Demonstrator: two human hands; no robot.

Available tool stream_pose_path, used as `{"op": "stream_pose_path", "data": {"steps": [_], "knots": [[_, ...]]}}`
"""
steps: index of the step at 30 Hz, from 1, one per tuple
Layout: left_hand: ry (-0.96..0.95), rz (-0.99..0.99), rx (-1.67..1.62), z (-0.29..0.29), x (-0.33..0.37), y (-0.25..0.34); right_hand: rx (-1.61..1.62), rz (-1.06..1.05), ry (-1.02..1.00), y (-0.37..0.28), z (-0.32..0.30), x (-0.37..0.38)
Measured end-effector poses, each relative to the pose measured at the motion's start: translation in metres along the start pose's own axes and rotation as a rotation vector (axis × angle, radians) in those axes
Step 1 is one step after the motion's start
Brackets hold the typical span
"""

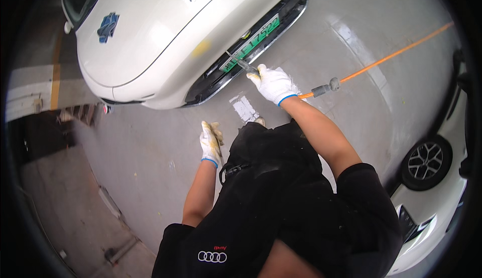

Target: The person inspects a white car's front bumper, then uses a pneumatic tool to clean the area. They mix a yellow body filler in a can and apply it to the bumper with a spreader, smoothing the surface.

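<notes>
My right hand (273, 83), in a white knit glove with a blue cuff, is closed around an air blow gun (244, 66). An orange hose (371, 65) runs from that hand off to the right. The gun's thin nozzle points at the front bumper of a white car (165, 37), near its green licence plate (251, 44). A yellowish patch (202, 48) marks the bumper above the grille. My left hand (210, 141) hangs below the bumper in a matching glove with yellow-brown stains. Its fingers are stretched out and apart, with no held thing visible.
A crumpled dark blue cloth or glove (108, 27) lies on the hood. A grey hose coupling (325, 87) shows near my right wrist. White marks (245, 108) cover part of the floor (150, 152). Another white car with a spoked wheel (426, 163) stands at the right.
</notes>
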State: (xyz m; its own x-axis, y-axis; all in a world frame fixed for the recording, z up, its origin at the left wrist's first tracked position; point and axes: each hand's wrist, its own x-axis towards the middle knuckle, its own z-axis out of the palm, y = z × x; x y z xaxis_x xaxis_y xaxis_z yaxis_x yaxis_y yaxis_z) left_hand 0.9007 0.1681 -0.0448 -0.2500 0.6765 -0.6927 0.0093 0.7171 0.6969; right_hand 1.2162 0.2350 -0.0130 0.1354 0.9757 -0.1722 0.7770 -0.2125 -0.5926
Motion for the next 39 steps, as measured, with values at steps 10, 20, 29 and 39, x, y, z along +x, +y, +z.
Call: {"op": "stream_pose_path", "data": {"steps": [10, 20, 29, 39], "knots": [[-0.048, -0.394, -0.129, 0.005, -0.056, -0.088, 0.058, 0.075, -0.161, 0.001, -0.023, 0.034], [-0.198, -0.478, -0.284, 0.002, -0.044, -0.097, -0.032, -0.026, -0.157, -0.011, -0.032, 0.065], [-0.315, -0.374, -0.409, -0.014, -0.023, -0.086, -0.090, -0.174, -0.193, -0.046, -0.015, 0.060], [0.024, -0.395, -0.579, -0.023, 0.011, -0.066, -0.111, -0.305, -0.137, -0.076, -0.011, 0.061]]}}
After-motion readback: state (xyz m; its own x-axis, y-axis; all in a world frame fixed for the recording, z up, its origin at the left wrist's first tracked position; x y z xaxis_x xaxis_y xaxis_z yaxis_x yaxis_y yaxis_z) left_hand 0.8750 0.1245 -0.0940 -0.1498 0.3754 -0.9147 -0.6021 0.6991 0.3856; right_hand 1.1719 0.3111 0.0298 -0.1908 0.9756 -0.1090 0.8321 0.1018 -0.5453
